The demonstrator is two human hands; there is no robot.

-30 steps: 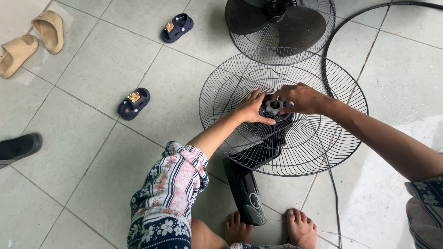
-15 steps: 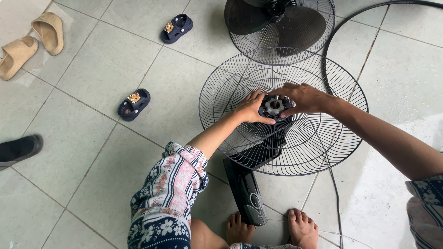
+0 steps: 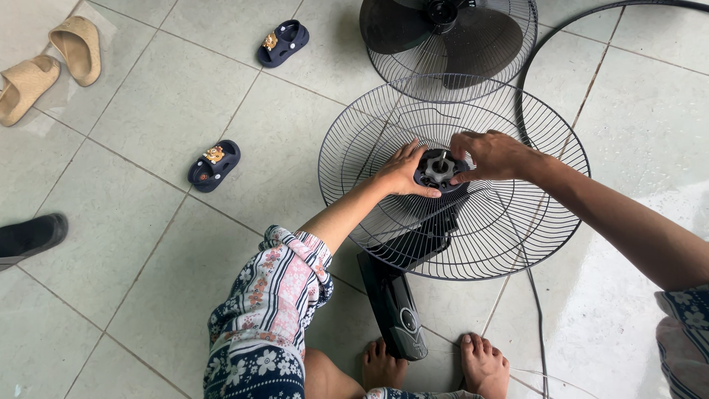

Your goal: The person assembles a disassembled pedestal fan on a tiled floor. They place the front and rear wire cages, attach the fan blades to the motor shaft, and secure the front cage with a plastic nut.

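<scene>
Fan-guard lock nut, a dark ring around the motor shaft, sits at the centre of the rear wire guard, between both hands. Left hand lies open, palm flat on the guard, fingertips touching the nut's left edge. Right hand pinches the nut's right edge with curled fingers. Below the nut, the black fan body extends toward the bare feet. Above the guard lies a second guard with blades.

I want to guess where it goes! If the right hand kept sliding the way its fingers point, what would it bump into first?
The right hand points leftward, fingertips already at the dark round plastic hub in the middle of the black wire fan guard. So the hub comes first, then probably the left hand just beyond it.
</scene>
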